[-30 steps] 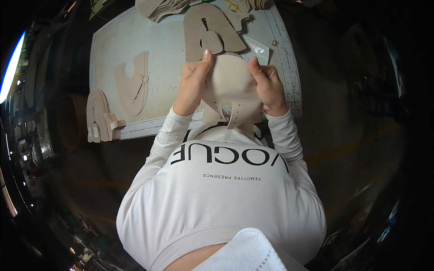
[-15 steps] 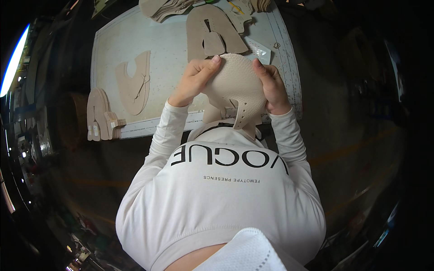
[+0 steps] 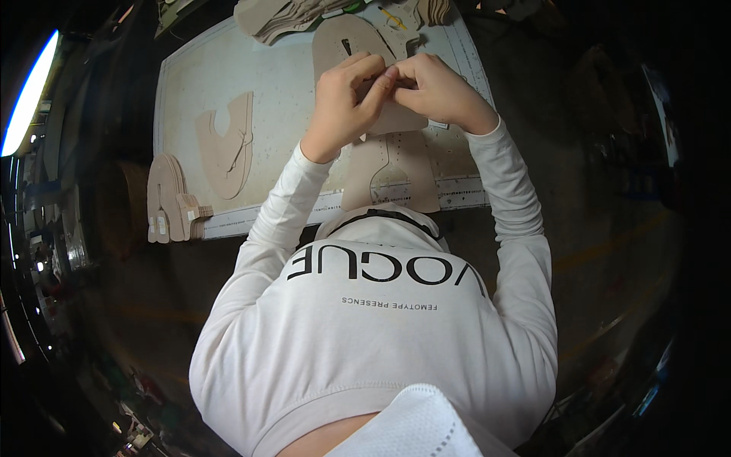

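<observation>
My left hand point(image 3: 349, 100) and my right hand point(image 3: 444, 93) meet over the far-middle part of the table, fingers bent and pinched close together. Whatever lies between the fingertips is too small or hidden to make out. Beneath and beyond them are beige shoe-upper pieces point(image 3: 339, 42), the top one with a dark slot, partly covered by my hands. Nearer my body, a beige piece with rows of small holes point(image 3: 411, 164) lies flat at the table's front edge, a curved outline running through its middle.
The pale table point(image 3: 285, 84) has a printed ruler border. To the left lie a U-shaped beige piece point(image 3: 228, 164) and a small stack of similar pieces point(image 3: 169, 194). More stacked pieces point(image 3: 278, 19) and a yellow pen-like tool point(image 3: 392, 18) sit at the far edge.
Both hands were apart, holding up a curved grainy leather piece by its edges. Now they have moved farther away and together, and the near perforated piece is uncovered.
</observation>
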`<control>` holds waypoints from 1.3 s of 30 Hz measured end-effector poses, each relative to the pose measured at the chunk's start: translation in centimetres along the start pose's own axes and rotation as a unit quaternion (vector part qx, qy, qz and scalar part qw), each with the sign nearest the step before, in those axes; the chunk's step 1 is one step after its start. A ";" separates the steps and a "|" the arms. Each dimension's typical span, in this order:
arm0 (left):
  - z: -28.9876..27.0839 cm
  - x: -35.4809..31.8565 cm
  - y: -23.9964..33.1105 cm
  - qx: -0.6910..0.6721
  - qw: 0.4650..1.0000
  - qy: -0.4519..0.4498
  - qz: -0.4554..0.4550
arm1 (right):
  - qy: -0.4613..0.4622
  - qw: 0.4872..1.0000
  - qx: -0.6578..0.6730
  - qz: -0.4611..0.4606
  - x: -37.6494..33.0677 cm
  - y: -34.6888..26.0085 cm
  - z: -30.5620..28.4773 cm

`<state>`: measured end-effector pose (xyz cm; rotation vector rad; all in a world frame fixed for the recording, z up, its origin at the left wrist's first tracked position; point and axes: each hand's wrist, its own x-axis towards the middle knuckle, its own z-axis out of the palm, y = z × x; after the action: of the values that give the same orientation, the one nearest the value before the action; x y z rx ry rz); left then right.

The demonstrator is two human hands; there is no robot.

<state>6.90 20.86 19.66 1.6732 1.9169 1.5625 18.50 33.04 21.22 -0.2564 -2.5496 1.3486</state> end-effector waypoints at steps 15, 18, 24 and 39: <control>-0.2 1.7 -4.8 0.033 0.977 0.151 -0.145 | 0.034 0.965 0.245 0.088 0.6 4.9 5.5; -0.1 2.0 -6.3 0.011 0.976 0.166 -0.141 | 0.027 0.960 0.258 0.106 -0.2 5.4 6.2; -0.6 2.6 -8.4 0.039 0.972 0.193 -0.131 | -0.039 0.950 0.294 0.098 -2.3 3.9 6.2; -1.3 3.5 -11.7 0.069 0.963 0.220 -0.139 | -0.115 0.946 0.288 0.092 -8.0 2.0 6.3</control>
<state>-2.64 24.83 13.12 1.0897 2.3963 1.8290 24.38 27.08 15.05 -0.2350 -2.2002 2.2337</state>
